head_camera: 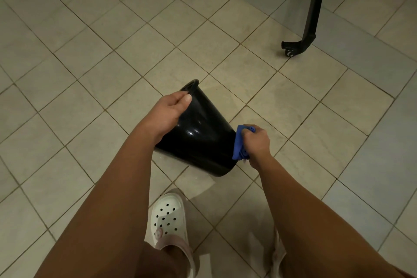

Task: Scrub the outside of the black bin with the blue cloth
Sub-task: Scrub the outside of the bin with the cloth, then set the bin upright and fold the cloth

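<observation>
While the tiled floor [90, 56] fills most of the view, the black bin [198, 133] is seen lying tilted on it near the middle of the frame, its rim raised toward the upper left and its wider end resting on the tiles nearer the person. At the left, the left hand [168, 113] is laid over the upper side of the bin near the rim, with the fingers curled around the edge and the thumb pressed on the outer wall, so that the grip is closed on the bin. Bright reflections are seen on the glossy wall just right of that hand. Below the bin, a white perforated clog [168, 216] is planted on the floor between the two forearms. Further right, the blue cloth [240, 144] is bunched and pressed against the lower right outer wall of the bin, close to the floor. It is clenched in the right hand [257, 142], whose fingers are folded tightly round the fabric. At the upper right, well apart from the bin, a black frame leg [313, 4] ending in a small caster [290, 51] is seen standing on the tiles.
</observation>
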`<state>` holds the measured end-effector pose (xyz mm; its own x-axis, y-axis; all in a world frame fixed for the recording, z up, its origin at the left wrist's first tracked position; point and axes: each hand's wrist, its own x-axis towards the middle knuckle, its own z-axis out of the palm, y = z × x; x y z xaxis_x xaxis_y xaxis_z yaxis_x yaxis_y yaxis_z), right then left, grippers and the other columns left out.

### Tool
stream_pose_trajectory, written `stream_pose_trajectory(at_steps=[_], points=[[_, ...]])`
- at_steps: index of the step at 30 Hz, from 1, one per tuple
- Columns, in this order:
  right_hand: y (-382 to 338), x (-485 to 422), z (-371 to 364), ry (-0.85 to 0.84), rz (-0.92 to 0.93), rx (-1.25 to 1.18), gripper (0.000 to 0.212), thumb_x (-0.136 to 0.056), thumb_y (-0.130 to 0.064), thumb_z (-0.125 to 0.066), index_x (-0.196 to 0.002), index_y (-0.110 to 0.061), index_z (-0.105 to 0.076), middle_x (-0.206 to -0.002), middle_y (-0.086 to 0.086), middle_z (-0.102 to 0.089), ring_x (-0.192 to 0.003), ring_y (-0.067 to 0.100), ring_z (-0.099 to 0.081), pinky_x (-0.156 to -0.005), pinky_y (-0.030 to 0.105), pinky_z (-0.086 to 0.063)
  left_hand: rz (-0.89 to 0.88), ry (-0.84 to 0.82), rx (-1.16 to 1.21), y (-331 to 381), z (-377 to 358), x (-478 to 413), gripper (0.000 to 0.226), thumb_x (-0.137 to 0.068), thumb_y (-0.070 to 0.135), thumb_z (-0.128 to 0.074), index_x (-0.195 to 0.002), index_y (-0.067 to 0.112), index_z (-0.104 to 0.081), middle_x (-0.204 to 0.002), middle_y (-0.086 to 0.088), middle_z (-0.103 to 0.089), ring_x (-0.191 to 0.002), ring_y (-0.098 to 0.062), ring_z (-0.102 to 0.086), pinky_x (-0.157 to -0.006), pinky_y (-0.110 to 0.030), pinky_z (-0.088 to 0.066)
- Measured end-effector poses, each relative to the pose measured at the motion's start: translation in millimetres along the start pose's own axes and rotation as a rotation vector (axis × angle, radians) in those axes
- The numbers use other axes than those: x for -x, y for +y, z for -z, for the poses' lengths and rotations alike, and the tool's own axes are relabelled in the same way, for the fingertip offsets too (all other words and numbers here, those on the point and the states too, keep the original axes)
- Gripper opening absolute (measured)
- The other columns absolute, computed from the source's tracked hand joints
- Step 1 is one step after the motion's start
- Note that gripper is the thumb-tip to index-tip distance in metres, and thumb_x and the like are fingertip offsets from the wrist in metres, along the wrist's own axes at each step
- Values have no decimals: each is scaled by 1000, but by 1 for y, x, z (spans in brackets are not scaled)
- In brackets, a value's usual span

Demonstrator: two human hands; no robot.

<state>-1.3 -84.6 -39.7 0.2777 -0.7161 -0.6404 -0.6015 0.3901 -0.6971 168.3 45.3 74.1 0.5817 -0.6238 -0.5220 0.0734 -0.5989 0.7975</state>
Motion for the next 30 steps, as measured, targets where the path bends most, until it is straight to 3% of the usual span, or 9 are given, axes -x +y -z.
stream_pose_trajectory(at_steps=[2,5,10,13,17,22,30], points=[[3,0,-1,-39,-10,55,15,-86,-14,-46,-93,-14,-59,-87,13,-62,-82,30,-60,-67,37,-49,-2,-6,-33,0,2,1,35,-104,36,-45,-134,25,-58,-120,4,-66,-102,-3,-58,-74,-18,-39],[7,0,-2,-54,-35,122,10,-85,-17,-49,-86,-11,-57,-82,13,-59,-75,27,-57,-65,37,-47,0,-16,-91,-1,7,0,30,-104,36,-45,-130,31,-60,-117,6,-68,-108,-10,-61,-88,-26,-45],[14,-1,1,-34,-98,121,11,-84,-18,-50,-89,-8,-53,-82,11,-56,-69,24,-53,-60,32,-42,-45,-57,-222,2,11,-2,25,-104,31,-43,-120,38,-60,-113,7,-65,-108,-12,-58,-93,-35,-46],[16,-3,6,-22,-114,119,12,-84,-17,-51,-91,-7,-50,-81,10,-52,-66,21,-49,-55,31,-40,-56,-56,-324,-3,11,-3,28,-104,29,-45,-126,39,-58,-116,6,-64,-112,-15,-58,-98,-39,-46],[17,-5,9,-10,-127,123,12,-85,-16,-51,-90,-6,-48,-81,10,-50,-65,21,-47,-52,29,-38,-47,27,-478,-10,7,-1,35,-103,26,-47,-137,31,-56,-125,-1,-64,-120,-21,-55,-98,-33,-41],[13,-2,5,-28,-105,116,10,-84,-15,-50,-90,-7,-50,-78,8,-51,-65,21,-49,-54,29,-38,-75,112,-577,-16,8,3,37,-101,25,-53,-138,29,-58,-130,-7,-64,-127,-27,-54,-109,-38,-39],[5,4,2,-35,-61,95,7,-84,-14,-50,-86,-6,-50,-78,10,-52,-65,22,-49,-56,30,-40,-164,104,-835,-23,0,20,38,-100,32,-54,-138,30,-56,-123,-4,-68,-114,-23,-63,-101,-36,-48]])
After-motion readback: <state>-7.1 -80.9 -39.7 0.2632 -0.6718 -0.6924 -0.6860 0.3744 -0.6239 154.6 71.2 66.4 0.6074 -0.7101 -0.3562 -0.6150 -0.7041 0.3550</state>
